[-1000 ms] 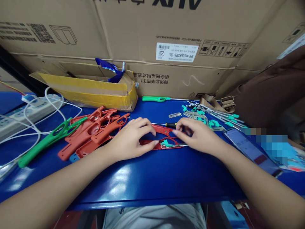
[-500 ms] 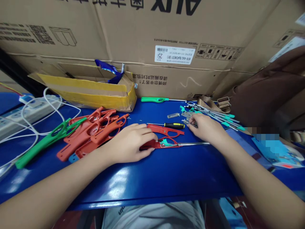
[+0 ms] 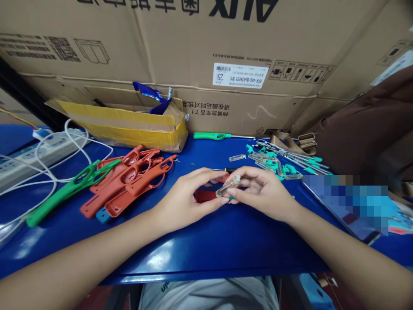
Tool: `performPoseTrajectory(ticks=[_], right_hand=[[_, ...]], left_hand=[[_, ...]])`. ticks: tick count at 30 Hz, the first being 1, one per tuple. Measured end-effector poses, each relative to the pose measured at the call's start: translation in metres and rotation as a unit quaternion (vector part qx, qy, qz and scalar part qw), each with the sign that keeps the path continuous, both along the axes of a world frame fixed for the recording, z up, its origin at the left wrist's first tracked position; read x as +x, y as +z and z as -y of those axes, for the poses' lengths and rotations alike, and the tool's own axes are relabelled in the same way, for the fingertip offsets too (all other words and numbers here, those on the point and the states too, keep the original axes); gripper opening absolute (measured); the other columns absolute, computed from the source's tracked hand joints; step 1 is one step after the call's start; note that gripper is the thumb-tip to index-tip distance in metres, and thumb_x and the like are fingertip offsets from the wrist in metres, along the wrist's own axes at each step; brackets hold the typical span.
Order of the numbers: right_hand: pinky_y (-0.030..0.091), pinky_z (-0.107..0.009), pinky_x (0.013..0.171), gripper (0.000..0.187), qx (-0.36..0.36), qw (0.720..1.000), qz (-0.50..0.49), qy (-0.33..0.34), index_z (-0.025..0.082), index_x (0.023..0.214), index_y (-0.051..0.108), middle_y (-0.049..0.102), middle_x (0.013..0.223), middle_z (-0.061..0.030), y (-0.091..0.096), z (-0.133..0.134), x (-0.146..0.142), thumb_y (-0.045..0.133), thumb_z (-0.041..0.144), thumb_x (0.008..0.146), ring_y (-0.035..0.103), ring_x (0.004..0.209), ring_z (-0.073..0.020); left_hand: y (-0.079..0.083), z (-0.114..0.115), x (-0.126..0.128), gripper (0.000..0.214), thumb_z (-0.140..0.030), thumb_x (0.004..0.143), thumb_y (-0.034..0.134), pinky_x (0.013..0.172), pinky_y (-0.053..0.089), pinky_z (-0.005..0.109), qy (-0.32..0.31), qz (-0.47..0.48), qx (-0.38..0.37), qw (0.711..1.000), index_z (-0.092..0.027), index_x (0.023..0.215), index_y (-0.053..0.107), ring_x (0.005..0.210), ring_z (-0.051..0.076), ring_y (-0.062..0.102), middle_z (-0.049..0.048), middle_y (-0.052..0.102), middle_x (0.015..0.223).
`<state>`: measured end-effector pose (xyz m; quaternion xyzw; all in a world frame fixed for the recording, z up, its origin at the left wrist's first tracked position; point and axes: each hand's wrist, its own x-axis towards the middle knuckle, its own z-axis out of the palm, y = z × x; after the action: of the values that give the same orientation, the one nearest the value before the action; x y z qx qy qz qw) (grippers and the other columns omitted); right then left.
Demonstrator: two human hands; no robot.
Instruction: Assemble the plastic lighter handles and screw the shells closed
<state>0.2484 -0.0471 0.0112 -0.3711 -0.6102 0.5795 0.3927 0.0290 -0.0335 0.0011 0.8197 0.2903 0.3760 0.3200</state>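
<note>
My right hand (image 3: 263, 191) pinches a clear plastic lighter fuel tank (image 3: 227, 186) between thumb and fingers, tilted over the work. Curled around the handle end of a red lighter casing half (image 3: 204, 196) is my left hand (image 3: 189, 193), its thumb tip close to the tank's lower end. My hands cover most of that casing and the second red half behind it. A screwdriver (image 3: 227, 170) with a black and yellow handle lies behind, partly hidden. One more clear tank (image 3: 237, 158) rests farther back.
Red lighter casings (image 3: 129, 183) and a green casing (image 3: 64, 198) are piled at left, near a power strip (image 3: 61, 146) with white cables. Metal lighter rods (image 3: 300, 157) and several clear tanks (image 3: 267, 161) lie right. A taped cardboard box (image 3: 129, 129), a green lighter (image 3: 211, 136) and a phone (image 3: 338, 209) surround the area.
My right hand has come left from the pile of tanks, bringing one clear fuel tank over the red casing. My left hand stays at the casing, its fingers raised slightly and more spread.
</note>
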Motion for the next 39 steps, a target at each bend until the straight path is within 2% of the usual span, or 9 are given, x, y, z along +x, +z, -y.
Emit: performPoseTrajectory(ticks=[6,9,13,18,23,27,30,34,39], right_hand=[[0.06,-0.021,0.055,0.019,0.072,0.995,0.062,0.009,0.019,0.102,0.069,0.058,0.101,-0.0048,-0.002,0.002,-0.001,0.074,0.026,0.085,0.061,0.08,-0.0129],[0.059,-0.021,0.056,0.026,0.073,0.995,0.061,-0.017,0.02,0.111,0.066,0.06,0.096,-0.0039,-0.003,0.0,0.002,0.072,0.027,0.087,0.059,0.079,-0.0129],[0.056,-0.02,0.052,0.019,0.078,0.991,0.074,-0.077,0.019,0.098,0.066,0.06,0.087,-0.003,-0.004,-0.002,0.003,0.071,0.034,0.089,0.057,0.072,-0.012],[0.049,-0.02,0.047,0.021,0.078,0.987,0.114,-0.083,0.018,0.094,0.067,0.06,0.079,-0.0019,-0.002,-0.004,0.005,0.071,0.038,0.088,0.054,0.066,-0.0121],[0.043,-0.023,0.053,0.013,0.185,0.954,0.226,-0.065,0.019,0.097,0.068,0.06,0.085,-0.0024,-0.003,-0.006,0.012,0.066,0.03,0.09,0.052,0.068,-0.0121],[0.044,-0.026,0.068,0.009,0.267,0.912,0.313,-0.009,0.02,0.094,0.068,0.061,0.094,-0.0027,-0.005,-0.007,0.015,0.068,0.017,0.086,0.053,0.078,-0.0132],[0.043,-0.026,0.071,0.008,0.255,0.908,0.333,0.013,0.02,0.094,0.068,0.062,0.095,-0.0024,-0.007,-0.007,0.015,0.067,0.017,0.086,0.054,0.08,-0.0132],[0.04,-0.024,0.06,0.003,0.214,0.919,0.329,0.02,0.019,0.086,0.067,0.061,0.085,-0.0006,-0.009,-0.008,0.013,0.066,0.017,0.087,0.049,0.064,-0.0093],[0.033,-0.021,0.048,0.004,0.083,0.949,0.304,-0.01,0.018,0.084,0.066,0.051,0.057,0.0063,-0.008,-0.008,0.012,0.066,0.021,0.086,0.045,0.049,-0.0072]], left_hand=[[-0.005,0.003,0.002,0.037,-0.021,0.091,0.071,0.078,0.058,0.023,-0.013,0.028,-0.091,0.995,-0.015,0.127,0.065,0.084,0.013,0.073,0.0037,0.077,0.099],[-0.006,0.0,-0.001,0.027,-0.02,0.09,0.072,0.075,0.057,0.023,0.011,-0.001,-0.048,0.999,-0.016,0.117,0.072,0.084,0.014,0.072,0.0044,0.077,0.101],[-0.006,-0.004,-0.004,0.019,-0.018,0.09,0.072,0.078,0.055,0.023,0.023,-0.026,0.011,0.999,-0.016,0.108,0.075,0.087,0.015,0.072,0.0051,0.077,0.101],[-0.005,-0.002,-0.003,0.017,-0.019,0.091,0.069,0.08,0.053,0.024,0.026,-0.035,0.0,0.999,-0.017,0.107,0.075,0.087,0.014,0.07,0.0039,0.077,0.1],[-0.006,-0.002,-0.003,0.021,-0.029,0.095,0.064,0.083,0.054,0.026,0.045,0.02,-0.121,0.991,-0.019,0.114,0.069,0.093,0.016,0.069,0.0043,0.074,0.106],[-0.005,-0.005,-0.003,0.023,-0.038,0.099,0.057,0.076,0.051,0.025,0.052,0.082,-0.199,0.975,-0.018,0.108,0.063,0.08,0.013,0.062,0.0011,0.066,0.089],[-0.001,-0.006,-0.003,0.023,-0.04,0.1,0.053,0.062,0.042,0.022,0.06,0.11,-0.228,0.965,-0.018,0.097,0.06,0.066,0.011,0.048,-0.0032,0.052,0.074],[0.005,-0.005,-0.002,0.031,-0.044,0.097,0.052,0.049,0.027,0.022,0.068,0.103,-0.305,0.944,-0.017,0.084,0.058,0.053,0.01,0.031,-0.0071,0.034,0.059],[0.011,-0.001,0.0,0.038,-0.047,0.092,0.054,0.042,0.016,0.023,0.047,0.023,-0.359,0.932,-0.016,0.073,0.063,0.045,0.008,0.023,-0.0081,0.028,0.051]])
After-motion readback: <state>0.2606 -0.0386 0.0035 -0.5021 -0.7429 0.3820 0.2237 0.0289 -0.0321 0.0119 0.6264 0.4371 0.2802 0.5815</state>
